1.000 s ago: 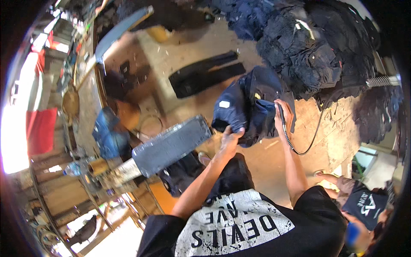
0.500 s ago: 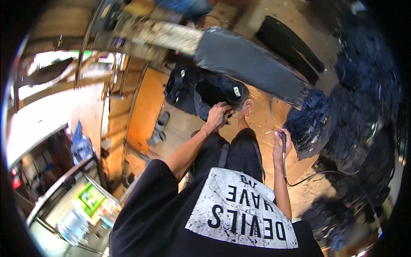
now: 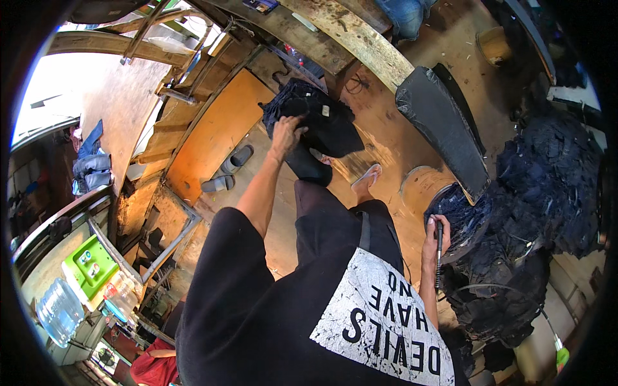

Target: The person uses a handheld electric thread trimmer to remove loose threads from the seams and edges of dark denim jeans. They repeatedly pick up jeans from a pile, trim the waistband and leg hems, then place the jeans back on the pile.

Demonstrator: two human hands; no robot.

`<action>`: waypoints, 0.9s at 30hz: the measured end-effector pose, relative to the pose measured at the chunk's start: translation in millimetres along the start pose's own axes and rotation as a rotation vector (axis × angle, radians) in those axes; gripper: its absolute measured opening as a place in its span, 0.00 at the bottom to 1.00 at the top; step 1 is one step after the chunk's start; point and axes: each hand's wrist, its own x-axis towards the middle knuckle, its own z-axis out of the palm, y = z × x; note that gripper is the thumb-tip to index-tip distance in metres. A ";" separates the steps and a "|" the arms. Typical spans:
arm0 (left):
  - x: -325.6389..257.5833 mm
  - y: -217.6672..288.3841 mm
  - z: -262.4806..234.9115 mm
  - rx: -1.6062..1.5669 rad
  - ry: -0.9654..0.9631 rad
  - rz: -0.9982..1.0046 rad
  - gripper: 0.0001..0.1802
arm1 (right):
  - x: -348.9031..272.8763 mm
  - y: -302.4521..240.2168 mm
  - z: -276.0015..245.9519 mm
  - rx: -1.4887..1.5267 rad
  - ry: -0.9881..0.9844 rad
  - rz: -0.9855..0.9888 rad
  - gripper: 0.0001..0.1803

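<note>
Dark denim hangs bunched from the person's left hand (image 3: pixel 288 134), which is stretched out ahead and clenched on the top of a folded dark garment (image 3: pixel 315 122) with a small pale tag; the cloth droops over the wooden floor (image 3: pixel 219 141) near a pair of grey sandals (image 3: pixel 228 170). The right hand (image 3: pixel 435 235) stays low at the person's side, fingers wrapped around a slim black tool (image 3: pixel 439 254) held upright, with a thin hose trailing from its lower end. The two hands are well apart, each closed on its own thing. Just beside the right hand, a heap of dark blue garments (image 3: pixel 534 193) piles up against the wall. A long padded board in dark cloth (image 3: pixel 444 128) slants between the held garment and the heap. One bare foot in a pale slipper (image 3: pixel 365 180) shows below the held garment.
</note>
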 end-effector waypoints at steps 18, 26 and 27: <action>-55.9 108.9 104.7 -0.435 -0.957 -0.396 0.31 | -13.6 176.4 -116.2 0.021 0.684 0.220 0.14; 25.1 379.4 98.4 -0.015 -1.110 0.292 0.30 | 102.4 340.2 -191.1 -0.089 0.807 0.347 0.33; 29.9 421.2 102.4 0.008 -1.141 0.384 0.30 | 106.8 355.4 -189.3 -0.054 0.762 0.327 0.34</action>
